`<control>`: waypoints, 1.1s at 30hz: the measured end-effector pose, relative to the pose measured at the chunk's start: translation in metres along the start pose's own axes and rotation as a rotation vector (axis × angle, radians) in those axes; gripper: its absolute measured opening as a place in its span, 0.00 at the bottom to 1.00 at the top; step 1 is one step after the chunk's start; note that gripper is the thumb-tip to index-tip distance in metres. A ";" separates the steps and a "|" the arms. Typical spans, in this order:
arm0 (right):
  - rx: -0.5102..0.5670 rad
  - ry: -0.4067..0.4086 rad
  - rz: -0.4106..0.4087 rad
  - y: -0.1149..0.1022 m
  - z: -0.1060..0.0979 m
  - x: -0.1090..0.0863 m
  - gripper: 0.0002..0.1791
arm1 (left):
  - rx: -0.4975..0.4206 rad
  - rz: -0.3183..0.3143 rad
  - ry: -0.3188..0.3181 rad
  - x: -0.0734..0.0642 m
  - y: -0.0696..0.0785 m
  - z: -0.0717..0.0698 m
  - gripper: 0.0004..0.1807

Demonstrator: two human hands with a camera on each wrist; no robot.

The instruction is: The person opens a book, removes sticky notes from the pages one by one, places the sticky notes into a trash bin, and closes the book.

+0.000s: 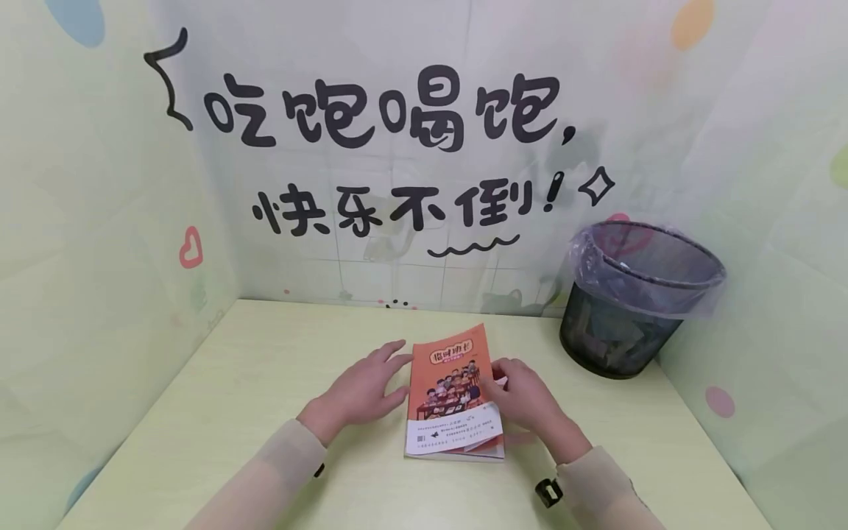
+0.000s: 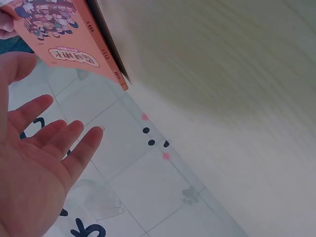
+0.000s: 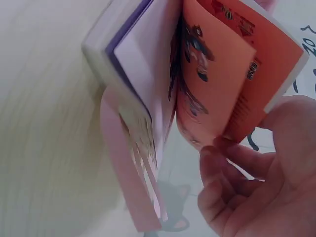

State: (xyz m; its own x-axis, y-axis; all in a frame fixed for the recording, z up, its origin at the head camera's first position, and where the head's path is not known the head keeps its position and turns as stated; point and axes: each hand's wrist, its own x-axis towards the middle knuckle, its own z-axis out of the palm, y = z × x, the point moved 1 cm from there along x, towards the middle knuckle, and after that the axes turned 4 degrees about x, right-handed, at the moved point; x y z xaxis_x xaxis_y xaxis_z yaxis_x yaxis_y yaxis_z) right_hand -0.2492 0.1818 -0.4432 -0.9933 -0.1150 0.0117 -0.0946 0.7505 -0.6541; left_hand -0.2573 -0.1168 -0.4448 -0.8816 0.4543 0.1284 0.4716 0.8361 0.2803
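Observation:
An orange paperback book [image 1: 449, 368] with cartoon children on its cover lies at the middle of the table, a white paper band [image 1: 450, 436] round its lower part. At its right edge my right hand [image 1: 526, 394] pinches the front cover. The right wrist view shows that cover [image 3: 266, 69] lifted away from the pages, with an orange inner flap [image 3: 212, 74] folded inside it. A pink strip [image 3: 121, 158] hangs out beside the pages. My left hand [image 1: 361, 386] is beside the book's left edge, fingers spread and holding nothing; its palm [image 2: 34, 182] shows in the left wrist view.
A black mesh wastebasket [image 1: 612, 331] lined with a purple plastic bag [image 1: 695, 294] stands at the table's back right corner. Printed fabric walls [image 1: 397, 272] enclose the pale wooden table [image 1: 265, 353] at the back and both sides.

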 end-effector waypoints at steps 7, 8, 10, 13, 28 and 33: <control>0.271 -0.018 0.002 -0.007 0.005 -0.004 0.25 | 0.008 0.008 0.030 0.002 -0.006 -0.006 0.33; 0.307 -0.023 -0.004 -0.008 0.006 -0.004 0.27 | 0.013 0.013 0.038 0.002 -0.007 -0.008 0.33; 0.380 -0.043 -0.041 -0.010 0.009 -0.004 0.29 | 0.018 0.022 0.057 0.003 -0.010 -0.011 0.33; 0.466 -0.087 -0.114 -0.015 0.015 -0.005 0.32 | 0.030 0.035 0.087 0.005 -0.013 -0.018 0.33; 0.170 -0.210 -0.363 -0.034 0.063 -0.015 0.28 | -0.006 0.025 0.247 0.006 -0.034 -0.073 0.33; 0.075 -0.294 -0.395 -0.038 0.074 -0.019 0.31 | -0.016 0.001 0.256 0.004 -0.036 -0.091 0.32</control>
State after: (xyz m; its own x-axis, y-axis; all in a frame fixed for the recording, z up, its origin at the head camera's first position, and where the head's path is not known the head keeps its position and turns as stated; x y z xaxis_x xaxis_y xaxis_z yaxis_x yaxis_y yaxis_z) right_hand -0.2221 0.1076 -0.4745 -0.8207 -0.5679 0.0629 -0.4443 0.5651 -0.6952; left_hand -0.2793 -0.1734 -0.3683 -0.8584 0.3605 0.3649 0.4739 0.8296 0.2952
